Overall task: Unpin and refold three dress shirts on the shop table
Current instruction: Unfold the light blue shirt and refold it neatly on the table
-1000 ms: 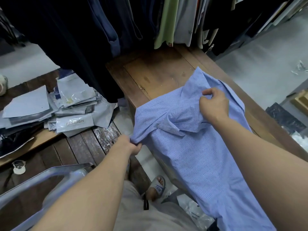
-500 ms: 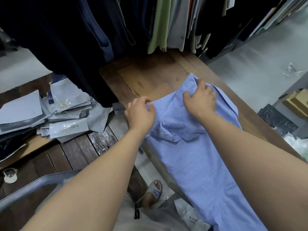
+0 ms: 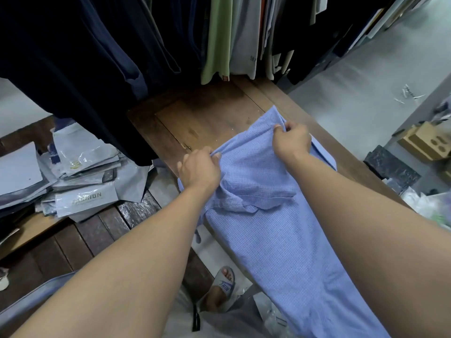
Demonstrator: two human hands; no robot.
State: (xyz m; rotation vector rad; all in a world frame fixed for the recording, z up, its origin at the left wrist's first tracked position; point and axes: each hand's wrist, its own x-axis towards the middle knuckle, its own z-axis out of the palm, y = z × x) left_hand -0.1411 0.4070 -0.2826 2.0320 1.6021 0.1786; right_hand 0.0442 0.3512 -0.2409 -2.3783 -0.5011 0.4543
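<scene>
- L hand (image 3: 199,170) pinched blue shirt (image 3: 268,215) top edge at table (image 3: 207,118) left rim.
- R hand (image 3: 291,141) gripped far corner; bare wood beyond.

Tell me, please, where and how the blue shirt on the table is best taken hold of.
Pinch the blue shirt at both ends of its far edge, reaching over it from the near side. It lies lengthwise on the table, its tail hanging off the near end, so that edge controls its width. The left hand and right hand pinch there now.
</scene>
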